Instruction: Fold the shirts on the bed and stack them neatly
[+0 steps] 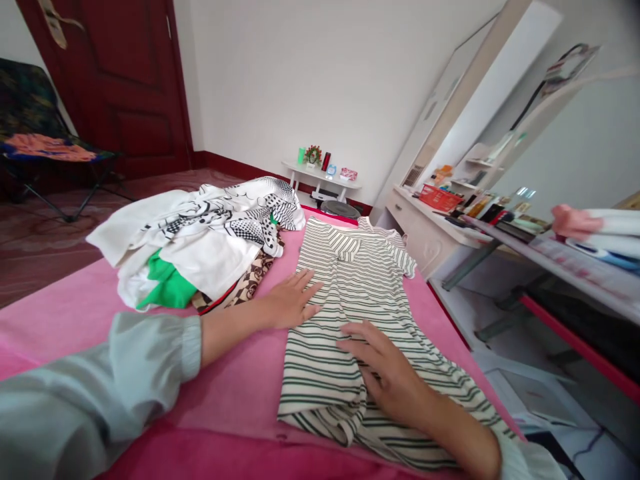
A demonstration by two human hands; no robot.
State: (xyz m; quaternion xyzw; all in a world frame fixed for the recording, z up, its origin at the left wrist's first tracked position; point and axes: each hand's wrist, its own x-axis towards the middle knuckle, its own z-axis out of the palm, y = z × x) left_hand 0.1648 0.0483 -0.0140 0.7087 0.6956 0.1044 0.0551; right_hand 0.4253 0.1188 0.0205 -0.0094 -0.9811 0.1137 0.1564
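A cream garment with dark green stripes [360,280] lies spread on the pink bed cover [240,387], one side folded in. My left hand [290,301] rests flat on its left edge with the fingers stretched out. My right hand [387,373] lies flat on the lower middle of the garment, fingers spread and pressing the cloth. Neither hand holds anything.
A heap of clothes [200,233], white with black print, green and brown patterned, sits on the bed to the left of the striped garment. A folding chair [45,147] stands by the red door. A white dresser [440,220] and a cluttered shelf lie to the right.
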